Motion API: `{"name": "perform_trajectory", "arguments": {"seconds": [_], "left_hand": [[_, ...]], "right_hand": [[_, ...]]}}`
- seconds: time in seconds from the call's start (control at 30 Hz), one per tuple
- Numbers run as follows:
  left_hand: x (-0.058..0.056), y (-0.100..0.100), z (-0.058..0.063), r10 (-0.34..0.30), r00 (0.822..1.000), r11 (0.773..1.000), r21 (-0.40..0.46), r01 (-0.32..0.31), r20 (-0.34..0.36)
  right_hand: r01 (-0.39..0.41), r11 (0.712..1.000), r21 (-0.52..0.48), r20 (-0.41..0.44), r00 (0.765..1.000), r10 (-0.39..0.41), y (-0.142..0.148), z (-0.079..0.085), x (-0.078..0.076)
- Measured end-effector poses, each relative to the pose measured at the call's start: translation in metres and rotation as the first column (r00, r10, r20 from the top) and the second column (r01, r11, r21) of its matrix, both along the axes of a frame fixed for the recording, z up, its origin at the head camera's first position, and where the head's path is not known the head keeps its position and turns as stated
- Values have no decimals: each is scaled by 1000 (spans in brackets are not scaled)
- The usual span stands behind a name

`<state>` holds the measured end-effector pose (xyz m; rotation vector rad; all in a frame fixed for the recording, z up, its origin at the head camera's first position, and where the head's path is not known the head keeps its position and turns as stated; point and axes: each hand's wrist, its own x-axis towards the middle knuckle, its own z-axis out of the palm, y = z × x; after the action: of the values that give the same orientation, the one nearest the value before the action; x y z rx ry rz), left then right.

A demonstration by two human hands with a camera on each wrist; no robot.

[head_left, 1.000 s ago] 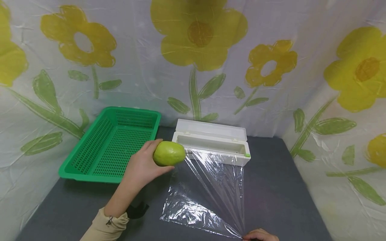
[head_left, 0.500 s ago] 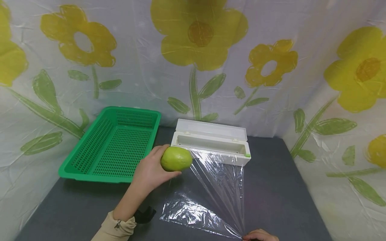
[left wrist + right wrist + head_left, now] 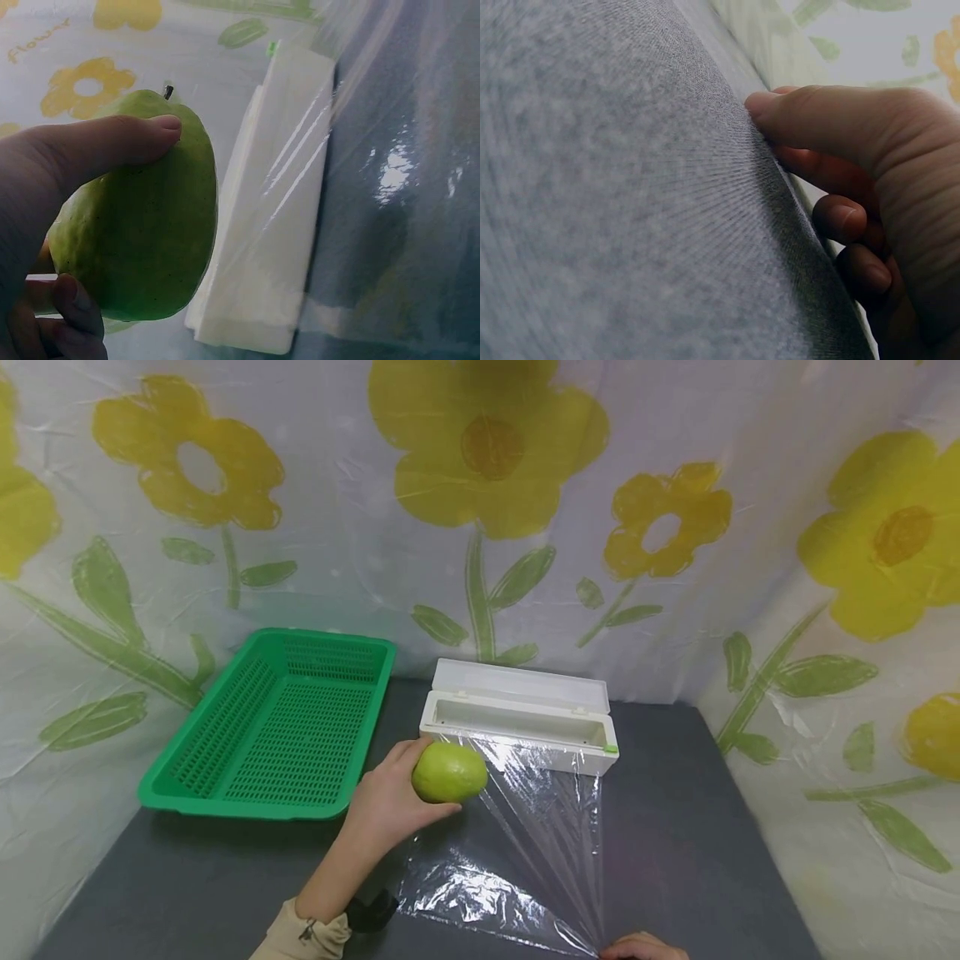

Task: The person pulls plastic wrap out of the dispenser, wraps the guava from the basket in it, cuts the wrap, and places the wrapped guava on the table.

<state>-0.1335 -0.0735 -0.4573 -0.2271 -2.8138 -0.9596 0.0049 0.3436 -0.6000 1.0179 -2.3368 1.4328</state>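
Left hand [image 3: 393, 797]: grip firm on the fruit [image 3: 450, 772], thumb on one side and fingers round the other. The left wrist view shows the thumb's tip resting near the stem [image 3: 169, 92]. The fruit is green and is held over the left part of the film [image 3: 468, 893], just on the near side of the box [image 3: 517, 720]; whether fruit and film touch cannot be told.

Right hand [image 3: 641, 947]: grip narrow, thumb and finger pinching the film at its near right corner. In the right wrist view this pinch lies at the edge of the table [image 3: 697, 827], with fine creases fanning out from the fingertips.

Film: clear and glossy, running from the front of the box toward the near side of the table. Folds converge on the right hand; the near left part lies wrinkled and catches the light.

Box: white and long, with its lid [image 3: 521, 683] raised at the back and a small green piece [image 3: 611, 749] at the right end of its front edge.

Surroundings: a green basket [image 3: 247, 812] of slotted plastic stands left of the box. Behind hangs a pale cloth [image 3: 337, 468] printed with yellow flowers. A beige sleeve [image 3: 307, 935] covers the left forearm, with a dark object [image 3: 372, 912] beside the wrist
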Motion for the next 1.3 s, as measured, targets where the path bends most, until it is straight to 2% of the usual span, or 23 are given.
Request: {"name": "perform_trajectory", "arguments": {"seconds": [0.2,0.33,0.53,0.67,0.83,0.93,1.2,1.3], "left_hand": [[0,6,-9,-8,1000,1000,6,8,3],[1,11,-16,-20,1000,1000,4,20,-6],[4,23,-26,-53,999,999,12,53,11],[6,32,-29,-75,997,997,15,74,19],[8,46,-33,-115,993,993,7,115,19],[10,55,-35,-142,990,990,4,142,18],[14,73,-43,-173,985,985,17,172,25],[14,78,-45,-183,982,983,12,182,41]], "right_hand": [[5,1000,17,46,999,-6,-3,5,2],[1,1000,18,62,998,-2,-2,2,2],[-64,998,14,6,998,64,3,-5,-2],[-66,998,12,9,998,66,3,-6,-2],[-28,1000,1,43,999,28,0,-4,3],[-11,999,32,53,999,10,0,-2,4],[-25,998,56,105,994,19,3,4,3],[-49,998,26,80,996,47,3,4,1]]}}
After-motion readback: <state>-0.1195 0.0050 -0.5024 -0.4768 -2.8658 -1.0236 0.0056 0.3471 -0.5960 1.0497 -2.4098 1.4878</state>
